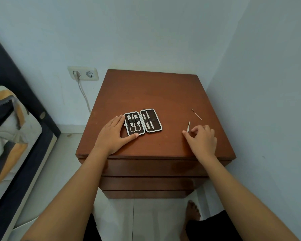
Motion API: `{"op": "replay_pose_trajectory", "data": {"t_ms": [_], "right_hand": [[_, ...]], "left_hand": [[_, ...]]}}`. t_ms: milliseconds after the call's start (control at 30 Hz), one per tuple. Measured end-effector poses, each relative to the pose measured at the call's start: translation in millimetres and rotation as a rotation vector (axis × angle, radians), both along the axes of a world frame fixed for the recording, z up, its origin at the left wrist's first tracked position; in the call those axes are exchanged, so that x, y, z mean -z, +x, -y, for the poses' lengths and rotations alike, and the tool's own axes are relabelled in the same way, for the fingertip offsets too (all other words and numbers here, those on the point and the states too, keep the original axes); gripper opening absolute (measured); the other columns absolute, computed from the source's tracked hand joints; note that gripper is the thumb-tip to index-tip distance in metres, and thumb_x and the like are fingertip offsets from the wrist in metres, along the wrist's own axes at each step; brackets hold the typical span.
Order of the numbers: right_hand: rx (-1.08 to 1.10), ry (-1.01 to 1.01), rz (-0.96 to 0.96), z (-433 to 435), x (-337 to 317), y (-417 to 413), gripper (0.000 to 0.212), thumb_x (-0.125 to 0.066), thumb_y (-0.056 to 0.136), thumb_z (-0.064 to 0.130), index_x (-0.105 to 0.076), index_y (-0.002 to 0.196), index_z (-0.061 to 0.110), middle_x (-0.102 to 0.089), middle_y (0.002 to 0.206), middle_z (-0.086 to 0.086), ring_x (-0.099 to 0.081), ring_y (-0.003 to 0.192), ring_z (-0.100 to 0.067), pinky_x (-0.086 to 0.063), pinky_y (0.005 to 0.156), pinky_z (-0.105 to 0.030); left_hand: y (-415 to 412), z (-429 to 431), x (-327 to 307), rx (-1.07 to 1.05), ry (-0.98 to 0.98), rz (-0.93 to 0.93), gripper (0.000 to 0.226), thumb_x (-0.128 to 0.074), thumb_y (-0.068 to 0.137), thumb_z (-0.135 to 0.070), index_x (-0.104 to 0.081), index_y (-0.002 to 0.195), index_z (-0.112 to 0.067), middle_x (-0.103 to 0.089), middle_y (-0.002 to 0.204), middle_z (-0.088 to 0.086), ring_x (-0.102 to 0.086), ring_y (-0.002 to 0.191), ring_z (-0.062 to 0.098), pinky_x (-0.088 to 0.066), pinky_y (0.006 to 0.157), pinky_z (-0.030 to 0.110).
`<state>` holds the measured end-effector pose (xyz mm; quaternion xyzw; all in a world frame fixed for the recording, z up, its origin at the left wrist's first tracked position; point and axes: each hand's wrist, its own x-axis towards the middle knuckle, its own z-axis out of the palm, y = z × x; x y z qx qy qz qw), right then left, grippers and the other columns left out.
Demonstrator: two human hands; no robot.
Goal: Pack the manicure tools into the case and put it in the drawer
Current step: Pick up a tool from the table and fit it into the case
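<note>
An open manicure case [142,122] lies flat on the brown nightstand top [155,94]. Its dark lining holds scissors, clippers and several slim tools. My left hand [115,133] rests flat against the case's left half, thumb along its near edge. A small white-metal tool [188,126] lies loose to the right of the case. My right hand [202,138] hovers over it, thumb and forefinger pinching at its lower end. A thin needle-like tool [196,114] lies farther back to the right.
The nightstand has three shut drawers [151,167] on its front. Walls stand close behind and to the right. A bed [10,129] is at the left, a wall socket with a plugged cable [83,73] behind. My bare foot [192,213] is on the floor.
</note>
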<state>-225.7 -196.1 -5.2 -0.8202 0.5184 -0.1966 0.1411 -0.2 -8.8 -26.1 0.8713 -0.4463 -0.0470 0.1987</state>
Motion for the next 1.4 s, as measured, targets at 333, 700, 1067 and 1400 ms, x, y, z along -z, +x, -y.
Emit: {"op": "replay_pose_trajectory", "data": {"t_ms": [333,700,1067,1400], "right_hand": [[-0.031,0.173,0.042,-0.2,-3.9,15.6,0.014,-0.060,0.087,0.029,-0.067,0.081,0.019,-0.065,0.099,-0.006,-0.053,0.102,-0.028,-0.043,0.079,-0.038],[-0.048,0.185,0.102,1.2,-1.2,8.3,0.016,-0.062,0.086,0.029,-0.066,0.082,0.014,-0.060,0.097,-0.010,-0.054,0.099,-0.030,-0.046,0.081,-0.042],[0.002,0.100,0.106,-4.9,-1.9,7.4,0.021,-0.064,0.084,0.034,-0.067,0.081,0.013,-0.061,0.095,-0.008,-0.055,0.094,-0.027,-0.046,0.076,-0.039],[-0.033,0.036,-0.028,-7.5,2.2,11.3,0.027,-0.054,0.091,0.033,-0.069,0.089,0.011,-0.063,0.101,-0.010,-0.052,0.099,-0.030,-0.041,0.079,-0.039]], "left_hand": [[1.0,0.3,1.1,-0.001,0.000,0.009,0.105,-0.032,0.066,-0.085,-0.018,0.149,-0.023,-0.020,0.157,-0.004,-0.015,0.144,0.014,-0.015,0.114,0.036],[1.8,0.6,2.2,0.002,-0.010,0.005,0.107,-0.031,0.065,-0.086,-0.018,0.149,-0.022,-0.020,0.157,-0.004,-0.015,0.144,0.014,-0.015,0.115,0.035],[0.0,0.3,0.3,0.000,-0.006,0.009,0.101,-0.037,0.070,-0.082,-0.016,0.149,-0.022,-0.018,0.157,-0.004,-0.014,0.144,0.014,-0.013,0.114,0.035],[-0.1,0.6,0.1,-0.008,-0.009,0.011,0.096,-0.042,0.075,-0.077,-0.017,0.149,-0.021,-0.019,0.157,-0.003,-0.014,0.144,0.014,-0.013,0.114,0.034]]}}
